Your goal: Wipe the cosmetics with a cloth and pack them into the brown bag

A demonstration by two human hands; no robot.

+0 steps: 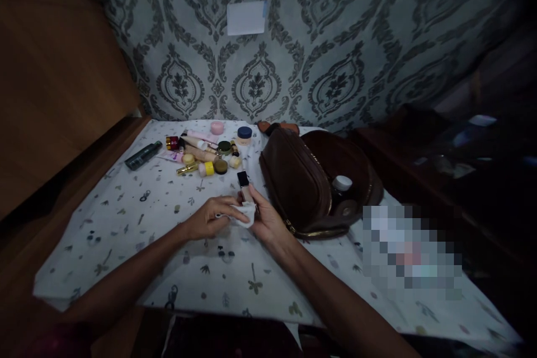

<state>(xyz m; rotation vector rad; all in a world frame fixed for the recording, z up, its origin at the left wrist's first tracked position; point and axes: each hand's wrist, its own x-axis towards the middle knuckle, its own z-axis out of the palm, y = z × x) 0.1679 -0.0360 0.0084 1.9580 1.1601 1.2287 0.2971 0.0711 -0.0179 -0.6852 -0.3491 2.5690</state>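
Observation:
My right hand [265, 218] is closed around a small bottle with a dark cap [244, 182], held upright above the table. My left hand [210, 217] pinches a white wipe [244, 214] pressed against the lower part of that bottle. Both hands meet just left of an open brown pouch [300, 182] lying on the patterned white cloth [168, 268]. A white-capped bottle [341, 184] sits inside the pouch.
Several cosmetics lie grouped at the far side: jars, tubes [201, 152], a blue-lidded jar [244, 133], a pink jar [217, 127] and a dark tube [142, 155]. A wooden board [59, 84] leans at left. Patterned wallpaper with a white note [246, 17] is behind. A blurred patch is at right.

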